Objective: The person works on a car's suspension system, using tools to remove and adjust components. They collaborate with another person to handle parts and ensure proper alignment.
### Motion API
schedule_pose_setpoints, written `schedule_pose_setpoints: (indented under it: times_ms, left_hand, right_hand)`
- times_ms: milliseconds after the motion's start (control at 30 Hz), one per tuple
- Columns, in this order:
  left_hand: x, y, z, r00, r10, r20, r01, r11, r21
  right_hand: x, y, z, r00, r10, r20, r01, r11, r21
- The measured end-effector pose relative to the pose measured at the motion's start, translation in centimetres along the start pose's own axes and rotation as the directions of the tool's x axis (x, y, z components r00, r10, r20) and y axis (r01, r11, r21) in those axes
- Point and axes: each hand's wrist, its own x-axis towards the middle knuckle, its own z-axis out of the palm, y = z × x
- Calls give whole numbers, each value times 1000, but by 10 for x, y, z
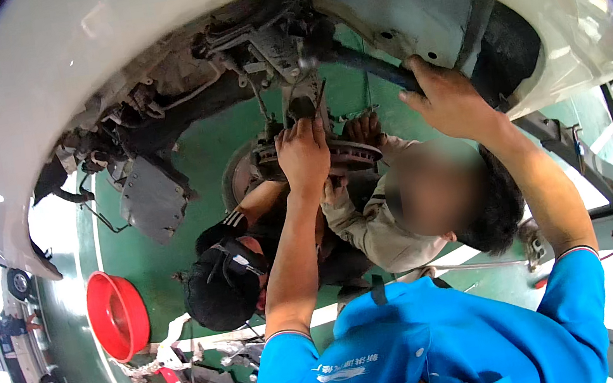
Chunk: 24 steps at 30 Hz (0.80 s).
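Right hand clamped round a dark bar, over to the right; left hand at the lower strut, can't tell its grip, brake disc just right.

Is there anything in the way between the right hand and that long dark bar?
No, nothing I can see. The right hand is wrapped around one end of the dark bar. A co-worker's hand is near the brake disc, but it isn't between them.

Blue shirt, black bar, green floor, red tub, off-white car body, white-striped black sleeve
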Motion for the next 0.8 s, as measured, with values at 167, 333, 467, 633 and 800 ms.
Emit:
schedule_pose_setpoints:
  times_ms: [167, 333, 467, 633, 800]
  left_hand:
    - [-5, -2, 3, 1000, 19, 1, -19, 995, 93]
    - [-4, 2, 1, 999, 1, -33, 1, 999, 50]
    - [-6, 3, 3, 998, -24, -56, 28, 997, 68]
    - [-6, 4, 6, 997, -46, -68, 50, 997, 52]
    - [-5, 7, 3, 996, -27, -84, 30, 999, 41]
  right_hand:
    - [16, -21, 13, 991, -37, 132, 53, 992, -118]
    - [32, -11, 30, 983, -175, -50, 159, 961, -227]
    - [50, 6, 35, 951, -265, -161, 208, 930, -303]
    - [64, 18, 40, 967, -224, -119, 171, 923, -345]
    - [64, 20, 48, 978, -158, -134, 109, 942, -317]
